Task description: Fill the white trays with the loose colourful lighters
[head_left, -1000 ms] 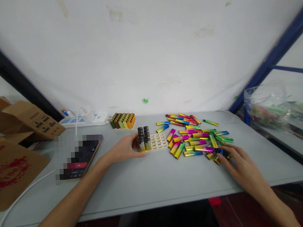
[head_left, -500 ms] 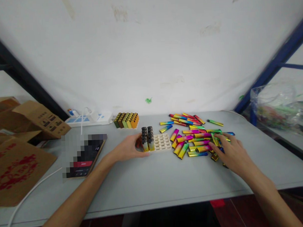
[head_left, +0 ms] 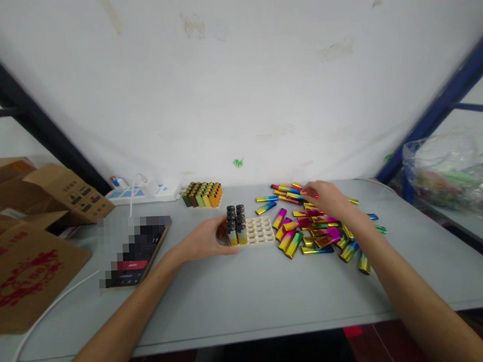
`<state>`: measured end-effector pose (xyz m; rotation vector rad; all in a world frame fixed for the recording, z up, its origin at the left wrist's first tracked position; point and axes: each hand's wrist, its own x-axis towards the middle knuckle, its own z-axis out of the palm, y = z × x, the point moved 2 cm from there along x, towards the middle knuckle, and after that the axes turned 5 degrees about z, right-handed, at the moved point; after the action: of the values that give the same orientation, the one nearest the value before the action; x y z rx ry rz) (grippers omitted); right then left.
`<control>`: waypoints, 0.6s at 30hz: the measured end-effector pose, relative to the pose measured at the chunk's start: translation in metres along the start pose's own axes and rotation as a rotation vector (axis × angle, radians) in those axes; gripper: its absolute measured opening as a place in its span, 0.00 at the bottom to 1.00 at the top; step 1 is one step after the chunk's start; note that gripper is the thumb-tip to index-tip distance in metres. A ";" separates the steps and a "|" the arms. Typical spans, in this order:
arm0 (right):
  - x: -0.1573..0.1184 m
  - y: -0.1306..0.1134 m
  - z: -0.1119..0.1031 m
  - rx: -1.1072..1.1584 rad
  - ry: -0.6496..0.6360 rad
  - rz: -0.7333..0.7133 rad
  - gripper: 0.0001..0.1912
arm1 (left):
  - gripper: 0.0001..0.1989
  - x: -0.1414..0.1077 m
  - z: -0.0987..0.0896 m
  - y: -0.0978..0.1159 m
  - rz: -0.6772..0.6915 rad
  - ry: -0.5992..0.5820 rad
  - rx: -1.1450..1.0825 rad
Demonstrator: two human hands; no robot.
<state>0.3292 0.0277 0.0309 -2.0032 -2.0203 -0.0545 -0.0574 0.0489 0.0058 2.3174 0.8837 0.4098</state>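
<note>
My left hand [head_left: 206,238] is curled round the left end of a white tray [head_left: 263,230] with rows of slots. Two rows of upright lighters [head_left: 242,234] with black tops and gold-silver bodies stand in its left slots, beside my fingers. To the right lies a loose heap of shiny lighters [head_left: 293,244] in gold, pink, green and blue. My right hand [head_left: 325,198] reaches over the back of this heap. Its fingers are bent together at a red-and-gold lighter [head_left: 314,196], which they partly cover.
Behind the tray stands a full block of lighters [head_left: 202,195] in green, brown and orange. A phone [head_left: 143,253], a power strip [head_left: 158,192] and cardboard boxes [head_left: 38,272] are on the left. A clear plastic bag [head_left: 443,174] sits far right. The white wall [head_left: 238,96] closes off the back.
My right hand has moved left and away from me, from the heap's right side to its back. Some lighters at the right have shifted. My left hand stays at the tray.
</note>
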 end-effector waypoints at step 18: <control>-0.005 0.010 0.017 0.557 0.059 0.135 0.19 | 0.28 -0.001 -0.001 0.001 0.005 0.021 0.018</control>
<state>0.3355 0.0273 0.0119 -1.7408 -1.6225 0.4247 -0.0579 0.0485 0.0075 2.3364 0.8956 0.4301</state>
